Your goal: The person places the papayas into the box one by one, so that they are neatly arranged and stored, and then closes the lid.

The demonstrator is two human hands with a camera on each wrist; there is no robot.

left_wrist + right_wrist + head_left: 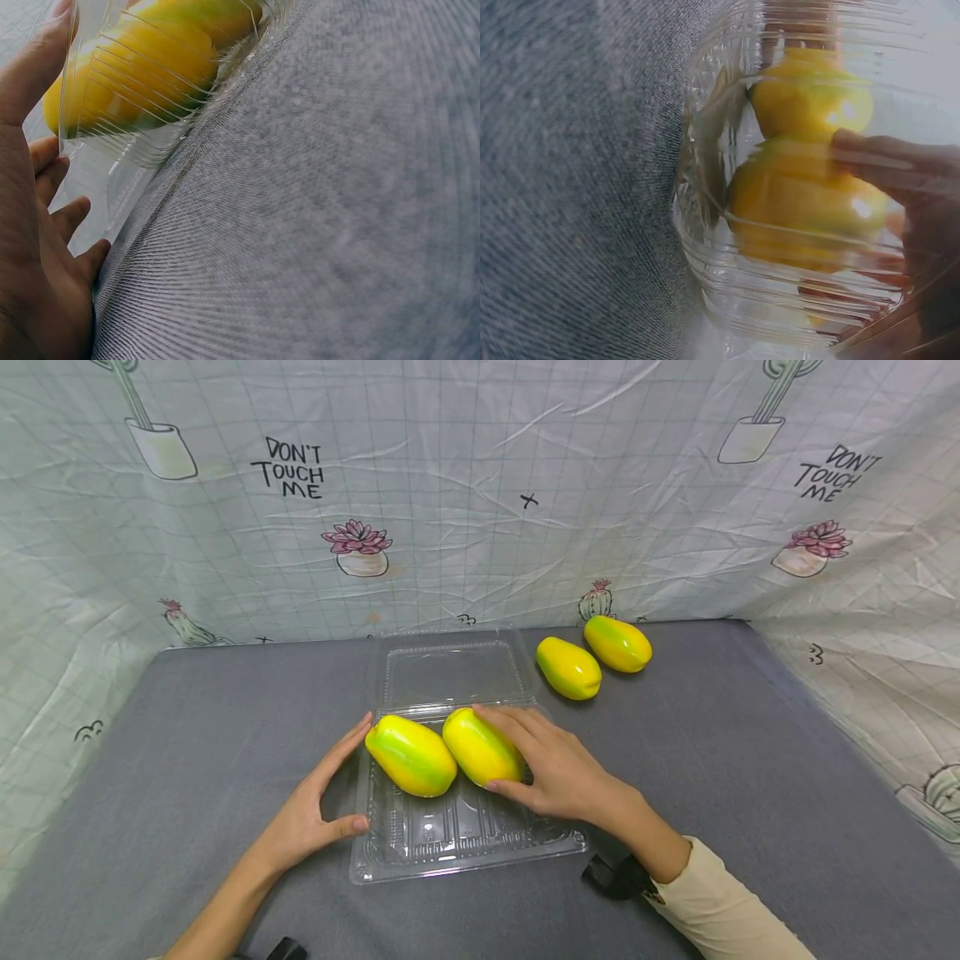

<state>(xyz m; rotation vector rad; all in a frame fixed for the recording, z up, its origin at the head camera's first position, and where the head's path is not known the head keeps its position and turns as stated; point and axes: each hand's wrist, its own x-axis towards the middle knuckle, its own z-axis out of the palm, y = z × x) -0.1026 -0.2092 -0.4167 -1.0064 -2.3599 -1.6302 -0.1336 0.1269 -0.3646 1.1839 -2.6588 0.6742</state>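
Note:
A clear plastic clamshell container (472, 852) lies opened on the table, its lid (453, 672) folded toward the back. Two yellow-green papayas sit side by side in its base: a left papaya (411, 757) and a right papaya (477, 745). My right hand (564, 768) grips the right papaya, thumb at its near end and fingers over its far side. Along the container's left wall, my left hand (306, 818) is spread with thumb and fingers apart. The left wrist view shows its fingers (46, 64) at the clear wall, with papaya showing through the ribbed plastic.
Two more papayas lie at the back right of the grey tabletop (720, 777), a nearer one (568, 668) and a farther one (618, 644). A printed cloth (450, 468) hangs behind the table and along its sides.

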